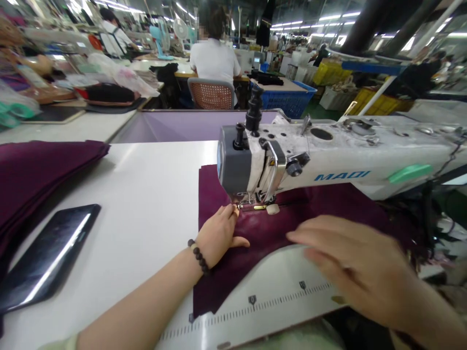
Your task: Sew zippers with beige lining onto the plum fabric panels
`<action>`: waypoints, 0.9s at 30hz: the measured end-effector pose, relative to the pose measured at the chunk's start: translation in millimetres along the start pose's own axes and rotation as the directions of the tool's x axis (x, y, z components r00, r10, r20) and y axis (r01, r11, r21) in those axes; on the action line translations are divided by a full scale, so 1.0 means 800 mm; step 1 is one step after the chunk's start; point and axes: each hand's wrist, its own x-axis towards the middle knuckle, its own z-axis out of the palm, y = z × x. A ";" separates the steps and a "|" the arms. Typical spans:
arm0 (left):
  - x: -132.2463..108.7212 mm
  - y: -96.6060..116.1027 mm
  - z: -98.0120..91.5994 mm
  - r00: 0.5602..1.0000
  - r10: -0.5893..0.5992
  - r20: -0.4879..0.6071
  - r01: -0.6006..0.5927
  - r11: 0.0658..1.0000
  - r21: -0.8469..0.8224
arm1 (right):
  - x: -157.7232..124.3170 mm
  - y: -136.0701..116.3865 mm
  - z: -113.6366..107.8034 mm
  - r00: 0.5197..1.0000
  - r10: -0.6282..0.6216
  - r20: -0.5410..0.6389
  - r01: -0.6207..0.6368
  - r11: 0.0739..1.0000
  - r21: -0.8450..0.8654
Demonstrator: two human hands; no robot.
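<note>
A maroon fabric panel [255,238] lies under the head of a white sewing machine [302,160]. Flat on this panel rests my left hand [221,233], its thumb stretched out and its fingertips beside the presser foot [260,207]. A dark beaded bracelet circles that wrist. My right hand [361,262] is blurred, over the panel's curved near edge, with fingers stretched toward the machine; I see nothing held in it. Whether its fingertips touch the fabric I cannot tell.
A stack of maroon fabric [44,180] lies at the left, beside a dark phone [54,255]. A printed ruler scale [251,308] runs along the table's near edge. Beyond the machine, a person in white [215,61] sits near a blue crate [280,99].
</note>
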 end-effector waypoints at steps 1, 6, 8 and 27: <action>0.000 0.000 0.001 1.000 0.004 -0.011 -0.004 1.000 -0.005 | -0.004 -0.004 0.029 0.997 -0.016 0.069 0.014 1.000 0.024; 0.001 -0.002 0.002 1.000 -0.002 -0.003 0.002 0.998 -0.065 | 0.015 0.016 0.138 0.975 0.144 0.172 -0.131 0.988 -0.086; 0.002 -0.002 0.001 1.000 -0.015 0.016 0.016 0.996 -0.082 | 0.018 0.023 0.156 0.962 0.174 0.210 -0.166 0.985 -0.056; 0.003 -0.009 0.004 0.999 -0.004 0.039 0.008 0.995 -0.102 | 0.007 0.024 0.169 0.945 0.213 0.249 -0.242 0.966 0.090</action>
